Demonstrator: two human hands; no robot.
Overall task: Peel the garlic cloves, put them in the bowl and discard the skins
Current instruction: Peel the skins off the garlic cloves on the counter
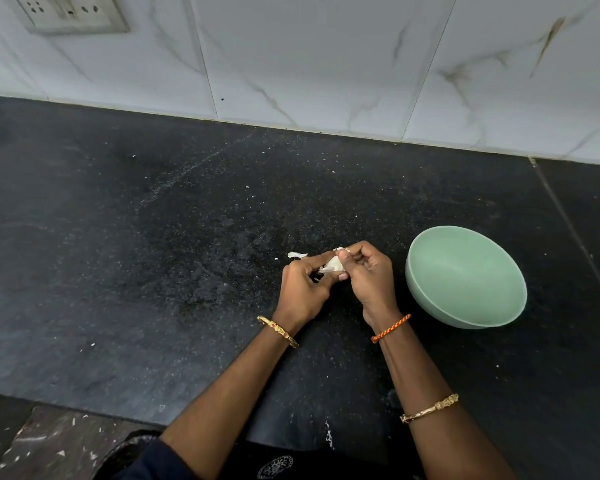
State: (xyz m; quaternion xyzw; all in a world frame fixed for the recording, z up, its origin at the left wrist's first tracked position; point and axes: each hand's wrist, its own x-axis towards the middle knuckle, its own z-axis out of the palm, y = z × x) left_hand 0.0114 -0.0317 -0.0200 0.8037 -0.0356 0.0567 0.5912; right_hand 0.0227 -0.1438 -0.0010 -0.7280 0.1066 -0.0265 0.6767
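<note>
Left hand (300, 289): curled around garlic clove (332, 265), gripped from the left. Right hand (369, 275): fingertips pinched on the clove's papery skin from the right. Clove position: between both hands, above the dark table (153, 254), just left of the bowl. Loose skin piece (297, 254): on the table, just beyond the left hand's knuckles. Green bowl (465, 277): upright on the table, near the right hand, not touching; no cloves visible inside.
</note>
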